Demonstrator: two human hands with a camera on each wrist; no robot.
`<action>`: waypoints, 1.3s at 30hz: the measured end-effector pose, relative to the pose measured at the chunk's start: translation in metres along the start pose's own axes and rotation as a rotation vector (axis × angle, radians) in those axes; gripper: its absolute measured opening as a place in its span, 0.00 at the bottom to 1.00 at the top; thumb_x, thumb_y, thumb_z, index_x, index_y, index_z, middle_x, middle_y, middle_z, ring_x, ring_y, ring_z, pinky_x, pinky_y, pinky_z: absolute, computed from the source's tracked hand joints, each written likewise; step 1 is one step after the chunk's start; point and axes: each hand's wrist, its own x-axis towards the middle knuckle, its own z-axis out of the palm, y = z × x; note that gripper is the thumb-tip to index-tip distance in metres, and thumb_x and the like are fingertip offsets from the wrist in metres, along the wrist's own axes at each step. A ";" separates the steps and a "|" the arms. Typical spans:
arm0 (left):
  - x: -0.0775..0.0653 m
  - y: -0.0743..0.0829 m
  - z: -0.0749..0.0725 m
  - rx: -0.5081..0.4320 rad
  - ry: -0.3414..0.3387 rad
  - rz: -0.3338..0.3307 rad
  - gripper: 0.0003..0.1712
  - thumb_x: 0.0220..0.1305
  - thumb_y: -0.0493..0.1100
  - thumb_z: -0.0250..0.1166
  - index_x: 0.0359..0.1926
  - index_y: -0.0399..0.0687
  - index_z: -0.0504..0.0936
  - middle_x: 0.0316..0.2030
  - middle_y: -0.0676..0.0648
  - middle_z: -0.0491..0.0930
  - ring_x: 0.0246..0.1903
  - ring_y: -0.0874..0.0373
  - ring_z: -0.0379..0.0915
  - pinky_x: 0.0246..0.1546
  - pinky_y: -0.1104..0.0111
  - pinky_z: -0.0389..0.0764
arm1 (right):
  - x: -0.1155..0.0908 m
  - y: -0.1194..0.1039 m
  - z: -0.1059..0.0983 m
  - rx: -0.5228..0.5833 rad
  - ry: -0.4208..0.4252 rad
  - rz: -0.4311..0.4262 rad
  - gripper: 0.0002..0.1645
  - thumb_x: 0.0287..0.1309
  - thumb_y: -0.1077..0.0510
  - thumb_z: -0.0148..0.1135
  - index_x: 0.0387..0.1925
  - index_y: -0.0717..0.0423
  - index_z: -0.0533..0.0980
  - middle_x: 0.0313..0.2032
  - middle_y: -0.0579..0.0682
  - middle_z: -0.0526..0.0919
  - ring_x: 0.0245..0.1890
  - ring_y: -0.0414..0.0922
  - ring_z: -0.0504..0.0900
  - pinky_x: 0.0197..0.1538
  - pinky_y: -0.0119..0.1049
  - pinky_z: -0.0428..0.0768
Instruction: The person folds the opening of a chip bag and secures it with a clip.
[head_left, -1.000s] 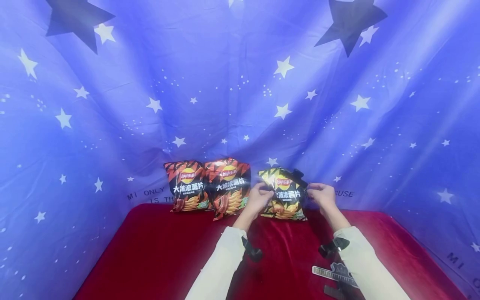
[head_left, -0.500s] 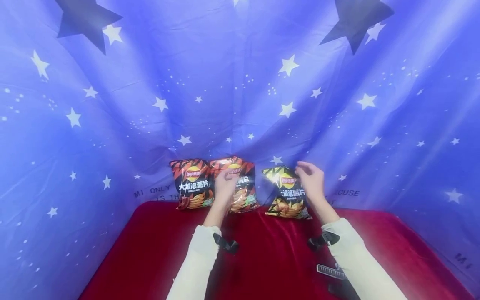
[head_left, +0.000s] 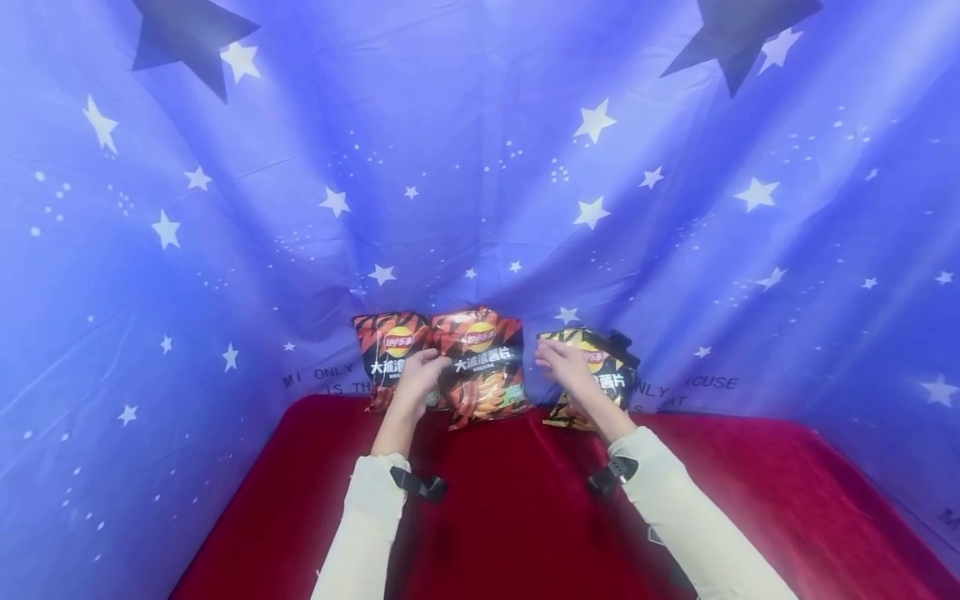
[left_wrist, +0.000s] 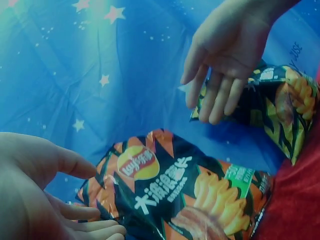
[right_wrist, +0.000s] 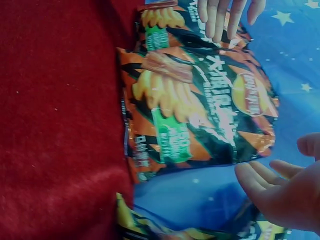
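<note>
Three chip bags stand in a row against the cloth backdrop. The middle orange-and-black chip bag (head_left: 487, 379) is between my two hands. My left hand (head_left: 416, 383) is in front of the left orange-and-black chip bag (head_left: 393, 329), near the middle bag's left edge, and covers part of the left bag. My right hand (head_left: 572, 373) is in front of the yellow-and-black chip bag (head_left: 617, 379), its fingertips towards the middle bag. Both wrist views show loosely extended fingers, on the left hand (left_wrist: 35, 195) and the right hand (right_wrist: 290, 192), with nothing held.
A red velvet cloth (head_left: 495, 500) covers the table. The blue star-patterned backdrop (head_left: 465, 167) rises behind the bags. A dark object (head_left: 621, 340) shows at the yellow bag's upper right corner. My right forearm mostly hides a small pale-edged item (head_left: 656, 536).
My left hand has moved left from the yellow bag, past the middle bag. My right hand has crossed from the yellow bag's right side to its left. The head view has shifted slightly.
</note>
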 end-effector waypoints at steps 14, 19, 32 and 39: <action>0.009 -0.017 -0.006 0.084 -0.094 -0.075 0.37 0.70 0.42 0.59 0.73 0.28 0.61 0.73 0.27 0.61 0.72 0.32 0.61 0.75 0.43 0.59 | 0.013 0.028 0.017 0.101 -0.107 0.150 0.37 0.81 0.49 0.40 0.78 0.68 0.48 0.77 0.70 0.52 0.76 0.68 0.54 0.77 0.60 0.57; 0.013 -0.025 -0.007 0.080 -0.104 -0.088 0.37 0.72 0.43 0.58 0.74 0.28 0.60 0.73 0.27 0.60 0.72 0.32 0.60 0.75 0.44 0.58 | 0.018 0.036 0.020 0.118 -0.146 0.180 0.39 0.82 0.48 0.36 0.78 0.70 0.43 0.77 0.72 0.47 0.77 0.69 0.50 0.78 0.60 0.55; 0.019 -0.036 -0.008 0.037 -0.090 -0.088 0.32 0.73 0.39 0.56 0.72 0.27 0.63 0.70 0.27 0.66 0.71 0.36 0.64 0.72 0.50 0.68 | 0.019 0.045 0.022 0.180 -0.198 0.226 0.38 0.82 0.49 0.33 0.77 0.71 0.42 0.76 0.74 0.49 0.77 0.68 0.51 0.78 0.60 0.54; 0.020 -0.042 -0.009 0.041 -0.080 -0.042 0.28 0.73 0.36 0.56 0.69 0.26 0.67 0.67 0.26 0.70 0.68 0.35 0.68 0.70 0.49 0.70 | 0.018 0.047 0.023 0.191 -0.212 0.228 0.37 0.82 0.50 0.32 0.78 0.71 0.42 0.76 0.74 0.51 0.77 0.69 0.52 0.78 0.61 0.55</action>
